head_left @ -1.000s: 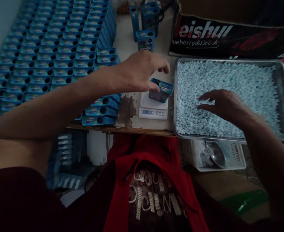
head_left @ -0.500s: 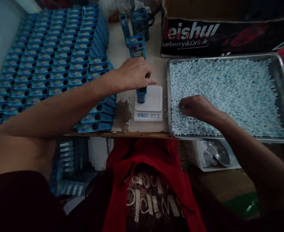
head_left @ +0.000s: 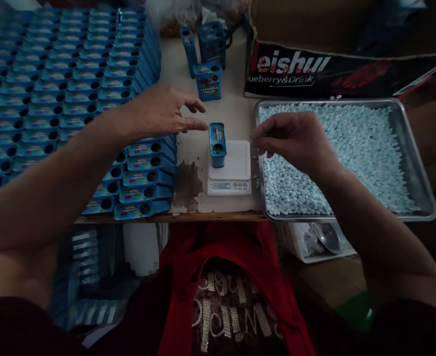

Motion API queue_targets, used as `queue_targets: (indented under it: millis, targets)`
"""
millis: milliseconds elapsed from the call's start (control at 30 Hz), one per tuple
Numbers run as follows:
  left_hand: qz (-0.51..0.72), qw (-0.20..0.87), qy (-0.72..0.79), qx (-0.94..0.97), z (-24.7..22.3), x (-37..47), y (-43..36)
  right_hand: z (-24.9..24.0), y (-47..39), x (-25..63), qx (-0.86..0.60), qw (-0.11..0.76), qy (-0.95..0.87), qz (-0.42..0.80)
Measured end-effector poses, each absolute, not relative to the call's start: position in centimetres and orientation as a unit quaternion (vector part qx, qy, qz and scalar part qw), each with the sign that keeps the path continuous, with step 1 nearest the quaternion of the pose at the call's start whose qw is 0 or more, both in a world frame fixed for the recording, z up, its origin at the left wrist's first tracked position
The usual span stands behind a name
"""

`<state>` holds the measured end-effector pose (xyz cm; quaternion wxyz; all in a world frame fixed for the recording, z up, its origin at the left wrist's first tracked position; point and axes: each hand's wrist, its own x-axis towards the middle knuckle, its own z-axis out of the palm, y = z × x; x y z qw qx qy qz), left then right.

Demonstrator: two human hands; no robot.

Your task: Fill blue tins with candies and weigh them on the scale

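Note:
A small blue candy tin [head_left: 217, 143] stands upright on the white digital scale [head_left: 236, 160], its top with a dark round hole facing me. To the left of the tin is my left hand [head_left: 166, 111], thumb and fingers apart and holding nothing; a fingertip is at the tin's edge, and whether it touches I cannot tell. My right hand [head_left: 297, 141] hovers over the left rim of the metal tray [head_left: 431, 198], fingertips pinched together towards the scale. What lies between those fingertips is too small to make out. Pale blue candies [head_left: 351, 148] fill most of the tray.
Rows of blue tins [head_left: 65, 94] cover the left side. Several more tins [head_left: 208, 81] stand behind the scale. A black printed cardboard box [head_left: 325, 71] sits behind the tray. A few stray candies lie between scale and tray. Beneath the table edge is a white basket [head_left: 314, 254].
My left hand has let go of the tin and drawn back to the left. My right hand has risen from the candies and moved left, towards the scale.

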<state>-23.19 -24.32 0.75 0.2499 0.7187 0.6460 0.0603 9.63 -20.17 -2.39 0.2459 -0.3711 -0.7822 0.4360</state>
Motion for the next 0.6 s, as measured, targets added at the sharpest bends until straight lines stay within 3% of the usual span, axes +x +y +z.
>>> queue_targets:
  millis: [300,467,600]
  targets:
    - [0.086,0.281,0.643,0.707,-0.3,-26.4,-26.4,-3.8,-22.4,3.0,-0.27,0.184,-0.912,0.25]
    - [0.071,0.248,0.653,0.712,0.2,-26.8,-27.2,-3.7,-21.5,6.8,-0.369,0.19,-0.881,0.225]
    - [0.039,0.229,0.662,0.713,0.9,-26.6,-27.5,-6.3,-20.4,12.9,-0.445,0.014,-0.887,0.126]
